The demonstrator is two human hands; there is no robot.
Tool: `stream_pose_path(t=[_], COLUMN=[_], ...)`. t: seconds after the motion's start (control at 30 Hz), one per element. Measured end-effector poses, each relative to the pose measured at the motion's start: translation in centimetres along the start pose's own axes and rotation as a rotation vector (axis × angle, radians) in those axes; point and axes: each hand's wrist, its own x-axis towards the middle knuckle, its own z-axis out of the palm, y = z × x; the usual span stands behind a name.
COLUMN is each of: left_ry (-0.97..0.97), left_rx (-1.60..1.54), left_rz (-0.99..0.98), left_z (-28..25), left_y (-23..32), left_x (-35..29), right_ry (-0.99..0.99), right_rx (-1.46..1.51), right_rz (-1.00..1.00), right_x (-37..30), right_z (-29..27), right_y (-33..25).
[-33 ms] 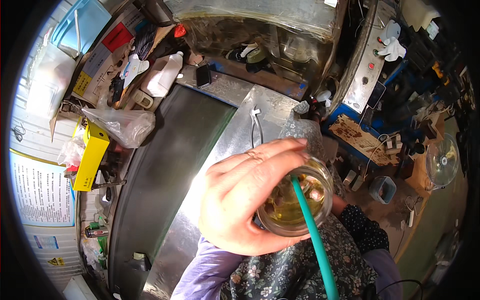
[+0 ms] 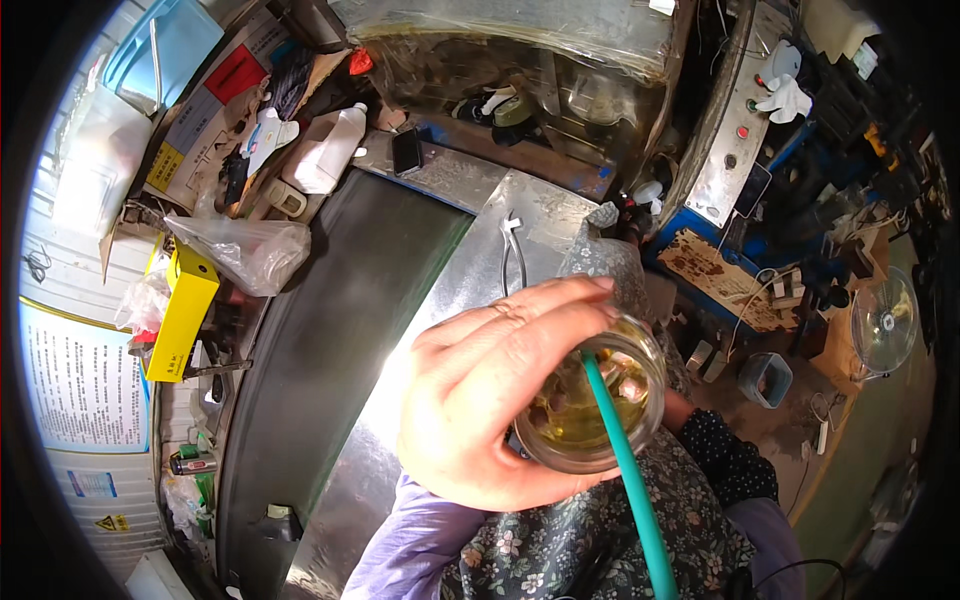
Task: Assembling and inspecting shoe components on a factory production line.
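My left hand (image 2: 490, 395) is wrapped around a clear glass jar (image 2: 648, 420), its thumb and fingers closed against the sides. Inside is yellowish liquid (image 2: 570, 435) with some pale pinkish lumps I cannot identify. A green straw (image 2: 630, 470) leans out over the rim and runs down past the picture's lower edge. Only a small part of my right hand (image 2: 677, 411) shows at the jar's right side, above a dark dotted cuff. Its fingers are hidden behind the jar. Beyond my left hand, a pair of pliers (image 2: 512, 250) lies on the shiny metal tabletop (image 2: 470, 262).
A dark conveyor belt (image 2: 330, 300) runs left of the metal top. Past its far end lies a phone (image 2: 407, 152), near a white plastic jug (image 2: 335, 150). A yellow box (image 2: 185, 315) and a clear plastic bag (image 2: 255, 250) are at the left. A fan (image 2: 885, 320) stands right.
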Motion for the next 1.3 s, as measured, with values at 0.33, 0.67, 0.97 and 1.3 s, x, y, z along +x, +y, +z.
stream_pose_path(t=[0.33, 0.67, 0.97, 1.3], left_ry=[-0.008, 0.029, 0.045, 0.014], left_rx=[-0.003, -0.016, -0.027, 0.005], left_rz=[0.02, -0.008, -0.008, -0.022], left_z=[-0.5, -0.7, -0.5, -0.8], left_y=[-0.2, 0.1, 0.0, 0.6], left_x=[-0.6, -1.1, -1.5, -1.7], right_ry=[-0.011, 0.047, -0.029, 0.003], right_rx=[0.011, 0.327, 0.022, 0.374], right_rz=[0.004, 0.24, 0.044, 0.282], right_x=[0.0, -0.8, -0.9, -1.3], right_z=[-0.1, 1.1, 0.8, 1.4], right_y=[-0.1, 1.2, 1.5, 1.1])
